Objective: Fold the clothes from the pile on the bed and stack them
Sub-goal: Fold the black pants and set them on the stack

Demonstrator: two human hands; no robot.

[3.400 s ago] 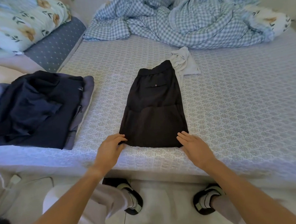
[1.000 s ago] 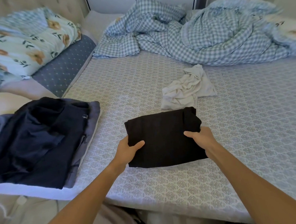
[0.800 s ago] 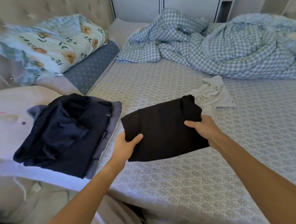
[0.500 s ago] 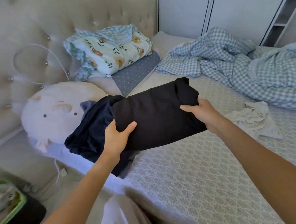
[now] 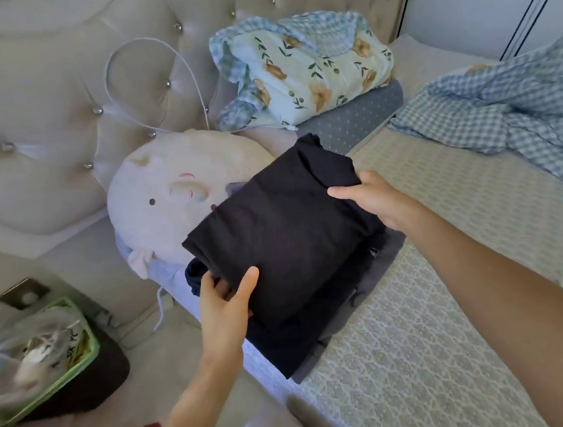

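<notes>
Folded black shorts [image 5: 285, 226] are held over the stack of dark folded clothes [image 5: 321, 323] at the bed's left edge. My left hand [image 5: 225, 304] grips the near left corner of the shorts, thumb on top. My right hand [image 5: 371, 197] grips their far right edge, thumb on top. The shorts cover most of the stack; only its navy and grey near edges show. Whether the shorts touch the stack cannot be told.
A round white plush pillow [image 5: 172, 196] lies just behind the stack. Floral pillows [image 5: 304, 70] lean on the tufted headboard. A checked blue duvet [image 5: 511, 115] is bunched at the right. A green basket [image 5: 40, 360] stands on the floor at left.
The flat shorts got folded in half, then both hands lifted them and carried them left from the middle of the bed to above the dark stack. My view turned left.
</notes>
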